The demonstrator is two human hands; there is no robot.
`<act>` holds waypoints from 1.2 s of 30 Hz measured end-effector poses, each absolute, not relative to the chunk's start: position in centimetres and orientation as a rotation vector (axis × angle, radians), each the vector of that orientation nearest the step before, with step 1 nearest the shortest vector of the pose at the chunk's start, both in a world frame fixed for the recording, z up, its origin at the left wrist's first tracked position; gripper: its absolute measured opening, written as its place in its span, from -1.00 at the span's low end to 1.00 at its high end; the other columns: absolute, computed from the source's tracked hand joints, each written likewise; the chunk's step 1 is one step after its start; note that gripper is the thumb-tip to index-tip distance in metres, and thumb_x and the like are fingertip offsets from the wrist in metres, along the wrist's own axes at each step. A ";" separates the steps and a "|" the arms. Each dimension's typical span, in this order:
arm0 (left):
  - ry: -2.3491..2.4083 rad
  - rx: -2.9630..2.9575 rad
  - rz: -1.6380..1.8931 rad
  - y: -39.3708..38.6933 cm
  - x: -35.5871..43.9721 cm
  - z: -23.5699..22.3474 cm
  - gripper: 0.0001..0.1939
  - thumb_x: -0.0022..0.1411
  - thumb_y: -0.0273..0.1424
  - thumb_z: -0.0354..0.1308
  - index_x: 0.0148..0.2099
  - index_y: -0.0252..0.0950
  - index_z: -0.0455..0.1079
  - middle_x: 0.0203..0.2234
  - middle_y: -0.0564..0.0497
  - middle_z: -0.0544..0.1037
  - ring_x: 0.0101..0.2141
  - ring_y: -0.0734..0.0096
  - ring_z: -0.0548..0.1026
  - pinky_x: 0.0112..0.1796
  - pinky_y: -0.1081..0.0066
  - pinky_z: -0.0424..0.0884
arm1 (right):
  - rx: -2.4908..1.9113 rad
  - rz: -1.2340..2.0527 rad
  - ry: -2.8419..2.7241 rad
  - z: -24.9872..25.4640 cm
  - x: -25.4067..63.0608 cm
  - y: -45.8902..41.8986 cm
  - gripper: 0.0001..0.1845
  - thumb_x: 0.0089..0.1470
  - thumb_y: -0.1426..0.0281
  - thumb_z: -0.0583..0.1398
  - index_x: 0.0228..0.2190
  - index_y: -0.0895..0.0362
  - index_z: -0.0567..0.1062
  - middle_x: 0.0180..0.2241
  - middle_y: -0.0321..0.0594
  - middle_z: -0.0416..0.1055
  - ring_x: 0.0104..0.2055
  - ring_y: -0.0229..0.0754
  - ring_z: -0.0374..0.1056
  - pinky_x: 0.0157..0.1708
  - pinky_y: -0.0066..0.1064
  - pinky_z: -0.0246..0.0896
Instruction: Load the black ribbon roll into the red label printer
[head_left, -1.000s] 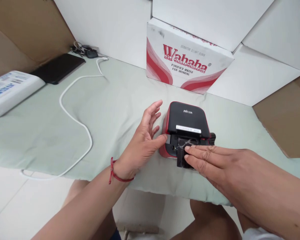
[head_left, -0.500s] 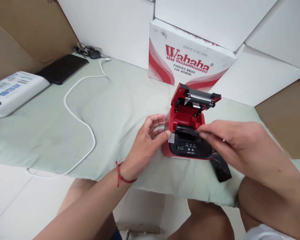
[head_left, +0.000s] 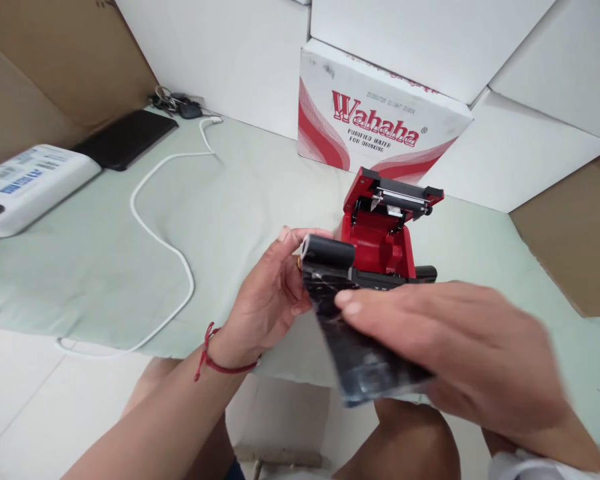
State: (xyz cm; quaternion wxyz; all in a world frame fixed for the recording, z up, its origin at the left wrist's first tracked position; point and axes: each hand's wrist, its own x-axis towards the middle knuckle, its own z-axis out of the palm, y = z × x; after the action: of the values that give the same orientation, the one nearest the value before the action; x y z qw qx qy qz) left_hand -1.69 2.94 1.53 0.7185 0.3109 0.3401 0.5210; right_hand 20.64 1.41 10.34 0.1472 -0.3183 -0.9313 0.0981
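Over green cloth point(head_left: 230, 200) near a printer point(head_left: 373, 245), the right hand point(head_left: 465, 353) grips black film point(head_left: 360, 353); whether the left hand point(head_left: 265, 303) does is unclear.

Black roll point(head_left: 329, 252) and film point(head_left: 365, 367) before an open printer point(head_left: 377, 247).
The roll is held up, roughly level, a pale core showing at its left end, and overlaps the printer's left front corner in view. Its glossy, creased film hangs loose, slanting down toward the viewer, blurred near the bottom. The printer is red inside, its lid point(head_left: 403, 190) tilted up at the back; its black front is mostly hidden.
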 end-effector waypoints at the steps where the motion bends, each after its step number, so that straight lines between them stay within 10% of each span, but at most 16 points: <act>1: 0.767 0.666 1.180 3.0 -1.6 1.6 -0.44 0.30 0.18 0.26 0.01 -0.20 0.50 -0.46 0.05 0.60 -0.52 0.37 0.53 -0.55 0.46 0.35 | -0.713 0.260 -2.658 9.7 19.9 1.5 -0.60 0.43 0.44 0.13 0.20 0.07 0.55 0.11 -0.20 0.67 0.08 -0.14 0.64 0.00 -0.34 0.64; 4: 0.844 0.672 1.275 3.4 -1.6 1.7 -0.51 0.13 -0.12 0.52 -0.01 -0.22 0.46 -0.34 0.09 0.62 -0.41 0.42 0.57 -0.38 0.47 0.50 | -0.401 0.240 -2.678 8.9 18.8 2.0 -0.66 0.43 0.58 0.08 0.07 0.30 0.57 0.12 -0.04 0.66 0.00 -0.18 0.66 -0.04 -0.37 0.62; 12: 1.238 1.053 0.984 4.9 -4.4 -0.3 -0.67 0.19 -0.15 0.39 -0.20 -0.22 0.38 -0.46 0.10 0.52 -0.45 0.34 0.49 -0.43 0.39 0.39 | -1.203 0.108 -2.548 12.6 27.6 5.2 -0.79 0.42 0.28 0.18 -0.17 -0.10 0.64 -0.49 -0.39 0.62 -0.62 -0.24 0.46 -0.66 -0.39 0.30; 23: 2.083 1.769 0.587 5.7 -3.9 -1.6 -0.40 0.33 -0.30 0.26 0.35 -0.28 0.29 0.14 -0.31 0.50 0.16 -0.31 0.46 -0.07 -0.07 0.53 | -1.888 0.862 -2.943 5.1 30.2 14.7 -0.62 -0.12 0.26 0.42 -0.17 -0.01 0.70 -0.19 -0.17 0.70 -0.22 0.08 0.59 -0.23 -0.22 0.45; 36: 1.514 2.157 1.593 2.5 -1.4 -1.5 -0.63 0.35 -0.52 0.18 0.17 -0.26 0.35 0.09 -0.22 0.46 0.16 0.04 0.47 0.16 -0.03 0.53 | -0.992 1.199 -2.832 14.7 30.4 8.2 -0.72 0.27 0.30 0.36 0.01 -0.17 0.67 -0.13 -0.26 0.68 -0.21 -0.15 0.58 -0.21 -0.38 0.45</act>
State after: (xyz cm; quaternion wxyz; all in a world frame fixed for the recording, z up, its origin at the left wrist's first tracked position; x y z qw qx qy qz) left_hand -1.37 2.55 -1.46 0.0310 0.7001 0.4915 0.5171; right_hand 30.37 8.25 14.74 -0.0447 -0.3066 -0.8756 0.3706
